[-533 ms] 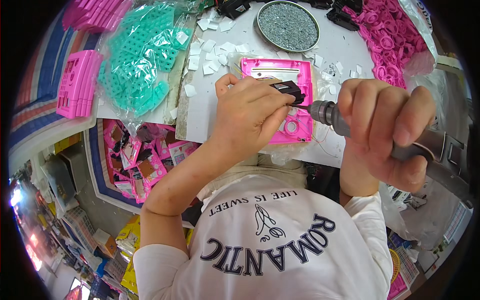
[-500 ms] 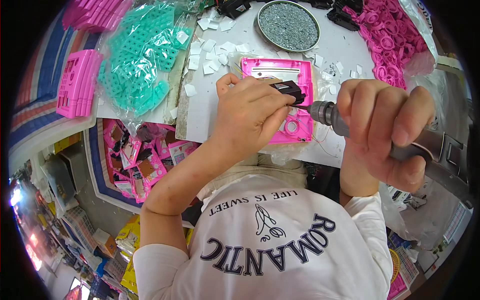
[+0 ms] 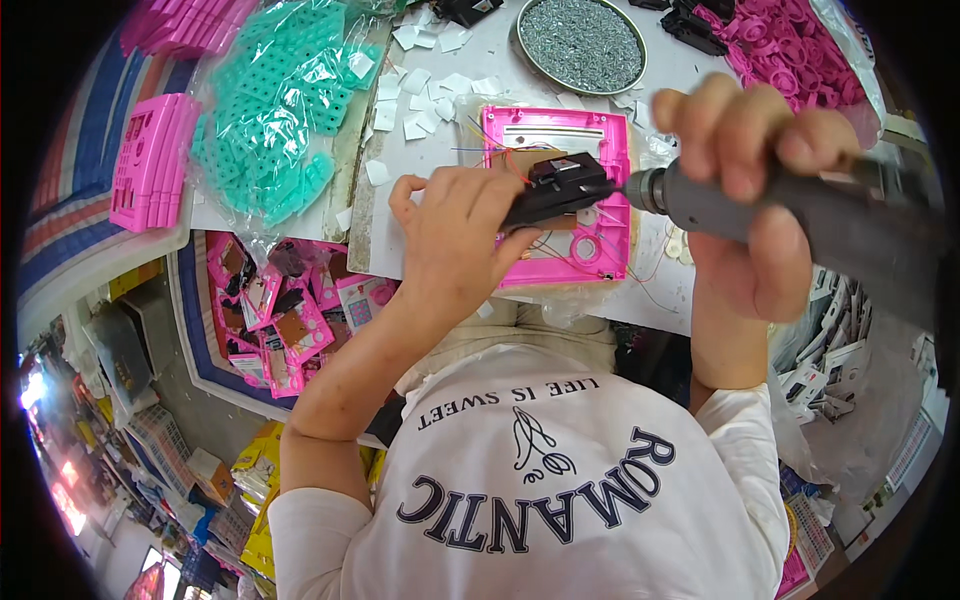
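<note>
My left hand (image 3: pixel 452 225) grips a black plastic part (image 3: pixel 562 188) by its left end, fingers on top and thumb below. The part is over a shallow pink plastic casing (image 3: pixel 620 245), where thin coloured wires (image 3: pixel 500 150) and a brown board show. In my right hand (image 3: pixel 750 160) is a grey electric screwdriver (image 3: pixel 700 197), lying nearly level, its back end blurred. The screwdriver's tip points left at the right end of the black part; whether they touch I cannot tell.
A round tin of small metal screws (image 3: pixel 582 45) stands behind the casing, among white paper squares (image 3: pixel 415 125). Pink rings (image 3: pixel 790 50) are heaped at far right. A clear bag of teal pieces (image 3: pixel 265 120) and stacked pink panels (image 3: pixel 150 165) sit left. A bin below holds pink parts (image 3: pixel 290 330).
My left hand has shifted left, and more of the black part shows. My right hand has risen slightly, with the screwdriver swung closer to level.
</note>
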### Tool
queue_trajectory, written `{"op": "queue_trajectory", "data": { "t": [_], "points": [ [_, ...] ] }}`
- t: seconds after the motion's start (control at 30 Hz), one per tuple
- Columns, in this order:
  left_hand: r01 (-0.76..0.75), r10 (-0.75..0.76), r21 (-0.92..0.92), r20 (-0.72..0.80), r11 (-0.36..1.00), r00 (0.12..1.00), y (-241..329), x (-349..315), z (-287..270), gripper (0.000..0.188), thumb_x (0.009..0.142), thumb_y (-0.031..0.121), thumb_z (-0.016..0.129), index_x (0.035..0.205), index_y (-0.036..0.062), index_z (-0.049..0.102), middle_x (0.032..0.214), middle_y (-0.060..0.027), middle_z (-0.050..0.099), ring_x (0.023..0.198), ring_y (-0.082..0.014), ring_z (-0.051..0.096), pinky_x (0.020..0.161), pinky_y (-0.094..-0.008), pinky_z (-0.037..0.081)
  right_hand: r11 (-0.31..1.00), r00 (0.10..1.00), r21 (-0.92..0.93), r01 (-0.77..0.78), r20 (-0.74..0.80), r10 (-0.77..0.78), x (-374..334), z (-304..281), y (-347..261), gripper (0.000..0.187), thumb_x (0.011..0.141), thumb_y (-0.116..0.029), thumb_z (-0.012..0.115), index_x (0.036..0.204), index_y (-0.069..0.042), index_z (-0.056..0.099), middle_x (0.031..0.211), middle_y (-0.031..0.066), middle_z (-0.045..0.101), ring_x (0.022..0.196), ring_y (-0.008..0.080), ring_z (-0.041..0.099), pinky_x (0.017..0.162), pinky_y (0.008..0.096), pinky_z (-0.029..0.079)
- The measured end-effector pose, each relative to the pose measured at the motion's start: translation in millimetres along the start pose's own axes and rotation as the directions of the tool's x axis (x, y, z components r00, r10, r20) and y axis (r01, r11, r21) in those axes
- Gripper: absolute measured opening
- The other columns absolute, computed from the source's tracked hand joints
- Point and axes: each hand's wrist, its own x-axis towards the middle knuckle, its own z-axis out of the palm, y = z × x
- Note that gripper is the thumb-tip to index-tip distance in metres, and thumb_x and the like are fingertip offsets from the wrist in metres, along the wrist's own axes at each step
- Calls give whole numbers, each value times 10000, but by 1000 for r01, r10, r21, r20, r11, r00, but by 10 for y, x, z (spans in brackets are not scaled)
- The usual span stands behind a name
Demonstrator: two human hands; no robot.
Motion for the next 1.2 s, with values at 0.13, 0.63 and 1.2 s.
{"op": "queue_trajectory", "data": {
  "t": [0.13, 0.63, 1.2],
  "points": [
    [6, 3, -142, 66, 990, 998, -57, 6, 36, 442, 780, 228, 832, 1161, 154, 621, 994, 23, 671, 918, -188, 595, 888, -442, 294, 995, 995, 73, -68, 84, 62, 28, -77, 6, 354, 992, -231, 554, 1334, -168, 485, 837, 5, 509, 739, 158, 458, 798, 406, 436],
    [4, 8, -298, 40, 954, 999, -179, 81, 13, 361, 802, 135, 715, 1148, 113, 616, 855, -23, 603, 834, -230, 591, 852, -439, 307, 995, 994, 8, -95, -48, 95, 58, 265, 240, 286, 1017, -275, 631, 1220, -163, 463, 755, 4, 517, 624, 142, 487, 704, 357, 476],
    [-74, 71, -287, -20, 955, 997, -175, 40, 41, 445, 739, 69, 694, 1178, 91, 622, 921, -27, 610, 823, -221, 562, 828, -428, 287, 980, 973, 5, -197, -123, 196, -39, 442, 266, 349, 961, -315, 743, 1080, -163, 452, 678, 2, 525, 553, 154, 506, 571, 350, 466]
  ]
}}
